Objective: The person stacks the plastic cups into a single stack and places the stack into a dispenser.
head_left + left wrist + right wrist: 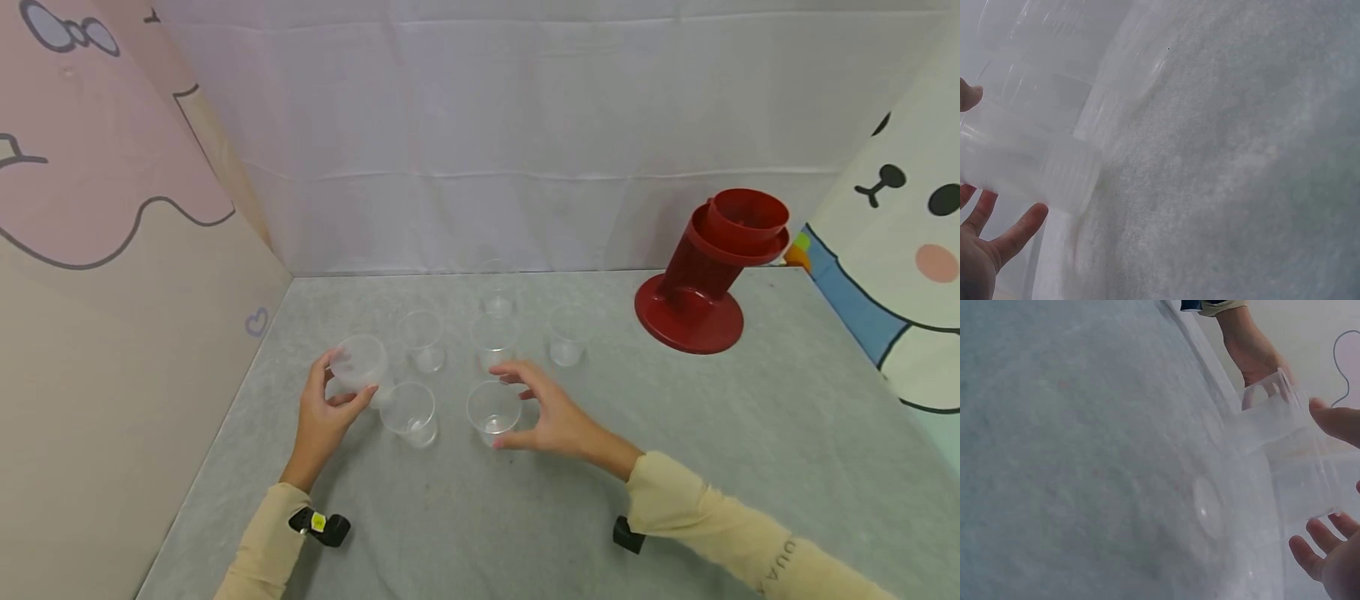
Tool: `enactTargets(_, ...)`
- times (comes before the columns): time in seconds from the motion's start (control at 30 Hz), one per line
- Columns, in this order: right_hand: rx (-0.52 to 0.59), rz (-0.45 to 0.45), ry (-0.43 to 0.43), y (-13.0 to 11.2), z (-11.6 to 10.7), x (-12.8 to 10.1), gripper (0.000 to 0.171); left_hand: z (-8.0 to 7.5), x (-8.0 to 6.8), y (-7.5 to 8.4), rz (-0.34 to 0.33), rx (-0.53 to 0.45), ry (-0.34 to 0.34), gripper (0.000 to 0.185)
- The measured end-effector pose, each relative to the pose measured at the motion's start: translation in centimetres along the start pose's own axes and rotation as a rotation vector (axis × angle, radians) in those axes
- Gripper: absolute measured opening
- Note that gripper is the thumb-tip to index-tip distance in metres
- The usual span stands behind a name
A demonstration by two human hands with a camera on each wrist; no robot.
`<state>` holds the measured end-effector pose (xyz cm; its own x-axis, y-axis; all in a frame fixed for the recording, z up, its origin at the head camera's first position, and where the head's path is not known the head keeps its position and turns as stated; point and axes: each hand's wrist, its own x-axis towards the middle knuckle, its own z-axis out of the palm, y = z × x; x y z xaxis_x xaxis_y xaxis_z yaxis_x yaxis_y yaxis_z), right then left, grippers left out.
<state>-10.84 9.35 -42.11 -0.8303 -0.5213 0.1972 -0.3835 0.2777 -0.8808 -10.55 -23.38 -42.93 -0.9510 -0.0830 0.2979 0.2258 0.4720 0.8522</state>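
My left hand (326,408) grips a cloudy plastic cup (360,361) by its sides, thumb on the near side and fingers on the far side. In the left wrist view, that cup (1029,159) has its base down close to the table. My right hand (551,417) curves around a clear plastic cup (493,408) with thumb and fingers spread wide. Its thumb overlaps the cup's near side, while the fingers lie beyond the far rim. Between the hands stands another clear cup (408,408), upright with its mouth up.
Further clear cups stand behind, among them a back-left cup (422,337), a middle cup (495,333), a rearmost cup (497,292) and a right cup (567,333). A red tilted tube on a round base (690,321) stands at the back right of the grey table (480,533).
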Motion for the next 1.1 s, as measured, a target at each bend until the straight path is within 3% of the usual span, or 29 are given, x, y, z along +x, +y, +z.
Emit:
enactTargets(0.3,0.042,-0.015,0.073,1.7,1.7,-0.8,0.083,0.0,0.0,-0.1,-0.006,-0.006,0.002,0.071)
enactTargets(0.7,0.073,0.033,0.168,2.2,3.1,-0.9,0.076,0.1,0.0,0.1,-0.019,-0.003,0.002,0.071)
enactTargets(1.1,0.090,0.053,0.188,2.1,3.2,-0.6,0.074,0.0,0.0,0.1,-0.014,-0.012,0.006,0.071)
